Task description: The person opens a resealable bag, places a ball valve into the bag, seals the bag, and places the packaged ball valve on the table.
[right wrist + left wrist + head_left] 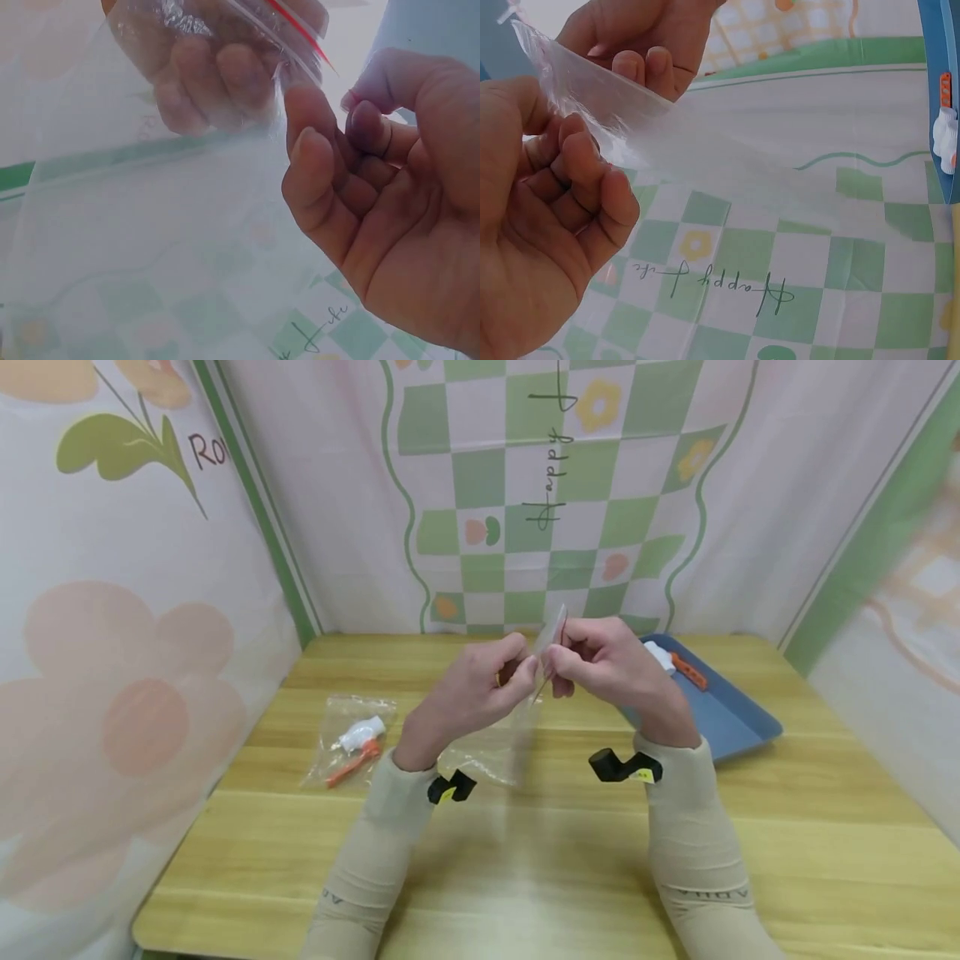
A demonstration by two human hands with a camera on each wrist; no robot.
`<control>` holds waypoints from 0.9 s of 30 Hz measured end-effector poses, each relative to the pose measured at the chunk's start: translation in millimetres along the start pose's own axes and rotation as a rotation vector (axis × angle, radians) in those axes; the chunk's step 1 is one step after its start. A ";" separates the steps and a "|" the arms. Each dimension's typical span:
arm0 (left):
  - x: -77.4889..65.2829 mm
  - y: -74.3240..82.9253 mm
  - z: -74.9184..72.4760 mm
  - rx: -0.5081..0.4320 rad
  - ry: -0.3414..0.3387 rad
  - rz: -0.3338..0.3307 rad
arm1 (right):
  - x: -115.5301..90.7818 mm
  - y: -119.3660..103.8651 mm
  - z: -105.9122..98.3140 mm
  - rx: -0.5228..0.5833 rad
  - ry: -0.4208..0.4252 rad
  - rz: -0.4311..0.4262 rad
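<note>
A clear zip bag [553, 635] is held up between both hands over the middle of the table. My left hand [480, 685] pinches its upper edge between thumb and curled fingers. Close beside it, my right hand [618, 664] pinches the same edge. The right wrist view shows a red line along the bag's closure [304, 34], near the fingertips. Down from the hands hangs the see-through bag body [90, 217], and I make out nothing inside it. Whether the closure is parted cannot be told.
On the wooden table [570, 860], to the left, lies another clear bag [318, 752] holding a white part [362, 732] and an orange stick-like part [352, 764]. A blue tray [738, 727] at the right bears white [660, 656] and orange [690, 671] pieces. Printed curtains [345, 527] surround the table.
</note>
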State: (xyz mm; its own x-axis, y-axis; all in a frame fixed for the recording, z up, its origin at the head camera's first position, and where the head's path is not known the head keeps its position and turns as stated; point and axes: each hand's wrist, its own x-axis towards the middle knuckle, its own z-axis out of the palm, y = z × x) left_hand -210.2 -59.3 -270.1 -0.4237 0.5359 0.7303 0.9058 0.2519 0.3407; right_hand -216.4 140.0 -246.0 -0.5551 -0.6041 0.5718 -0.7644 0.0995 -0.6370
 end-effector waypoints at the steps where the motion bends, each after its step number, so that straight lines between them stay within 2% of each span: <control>1: 0.0 -0.7 -0.3 0.011 -0.005 -0.004 | 0.1 0.5 -0.4 -0.010 -0.001 0.011; 12: -0.8 -7.7 -6.8 0.072 0.001 -0.039 | 1.9 4.6 -1.7 -0.104 0.007 0.092; 18: -2.4 -11.7 -10.9 0.099 0.006 -0.043 | 3.2 7.7 -1.8 -0.098 0.002 0.092; 27: -4.7 -14.9 -18.8 0.093 0.006 -0.090 | 4.2 10.7 -4.6 -0.104 0.006 0.106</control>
State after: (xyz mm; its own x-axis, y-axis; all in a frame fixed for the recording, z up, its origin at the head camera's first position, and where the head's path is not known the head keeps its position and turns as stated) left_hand -221.6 -80.8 -267.5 -0.5027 0.5029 0.7031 0.8601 0.3725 0.3485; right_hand -228.4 142.3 -248.1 -0.6363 -0.5811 0.5073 -0.7311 0.2443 -0.6371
